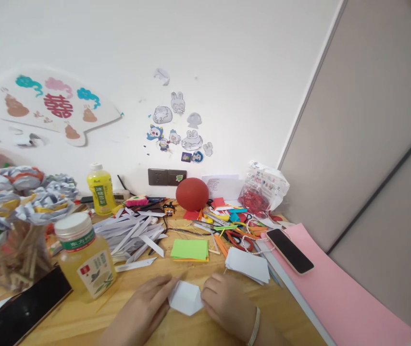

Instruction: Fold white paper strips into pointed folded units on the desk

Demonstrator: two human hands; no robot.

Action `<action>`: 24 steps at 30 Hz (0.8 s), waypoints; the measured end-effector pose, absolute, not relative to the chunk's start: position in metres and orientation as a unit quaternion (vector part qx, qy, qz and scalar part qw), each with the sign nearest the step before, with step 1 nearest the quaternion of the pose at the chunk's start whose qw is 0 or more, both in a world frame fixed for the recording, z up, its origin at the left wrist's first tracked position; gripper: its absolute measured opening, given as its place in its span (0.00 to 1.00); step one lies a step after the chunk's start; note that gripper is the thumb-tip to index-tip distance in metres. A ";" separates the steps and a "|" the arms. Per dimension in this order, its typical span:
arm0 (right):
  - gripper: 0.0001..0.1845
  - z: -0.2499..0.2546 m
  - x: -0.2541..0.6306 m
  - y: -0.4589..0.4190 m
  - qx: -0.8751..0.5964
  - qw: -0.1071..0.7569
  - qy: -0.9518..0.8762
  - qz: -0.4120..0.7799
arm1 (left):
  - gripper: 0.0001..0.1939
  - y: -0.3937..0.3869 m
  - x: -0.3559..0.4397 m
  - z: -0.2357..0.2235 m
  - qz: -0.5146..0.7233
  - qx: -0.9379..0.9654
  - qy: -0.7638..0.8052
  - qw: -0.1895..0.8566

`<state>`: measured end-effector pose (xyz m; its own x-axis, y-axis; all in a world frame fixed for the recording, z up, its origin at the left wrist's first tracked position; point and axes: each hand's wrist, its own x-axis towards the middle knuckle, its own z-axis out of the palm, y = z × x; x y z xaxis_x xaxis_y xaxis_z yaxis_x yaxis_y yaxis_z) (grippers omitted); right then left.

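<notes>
A small folded white paper [186,299] rests on the wooden table between my hands, with crease lines and angled corners. My left hand [150,303] holds its left edge, fingers close together and stretched along it; the thumb is hard to make out. At the right corner, my right hand [224,299] has curled fingers closed on the paper, and a pale band circles that wrist. Just beyond my right hand lies a stack of white paper sheets [247,265]. A pad of green paper squares [190,250] lies straight ahead of the folded piece.
Left stand a jar of yellow drink [86,262], a yellow bottle [101,190] and a black flat panel [25,310]. White paper strips [129,238] pile up behind. A red balloon [192,194] sits by the wall. A phone [290,251] lies on pink paper [349,293] at right.
</notes>
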<state>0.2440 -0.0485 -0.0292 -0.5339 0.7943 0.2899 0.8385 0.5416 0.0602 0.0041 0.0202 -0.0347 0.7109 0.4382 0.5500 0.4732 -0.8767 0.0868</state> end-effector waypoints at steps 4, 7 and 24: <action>0.14 -0.021 0.247 -0.051 -0.472 0.112 -0.873 -0.046 | 0.19 0.016 0.004 -0.033 -0.301 -0.916 -0.265 0.009; 0.22 -0.018 0.246 -0.053 -0.473 0.118 -0.872 -0.033 | 0.08 0.013 0.006 -0.031 -0.314 -0.911 -0.268 0.001; 0.03 -0.018 0.235 -0.060 -0.514 0.163 -0.842 0.003 | 0.07 -0.001 0.018 -0.027 -0.222 -0.942 -0.251 -0.002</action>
<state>0.2353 -0.0600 -0.0181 -0.4188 0.8668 0.2706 0.8647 0.4717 -0.1727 0.0182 -0.0010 -0.0267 0.7753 0.4744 0.4169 0.4728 -0.8737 0.1148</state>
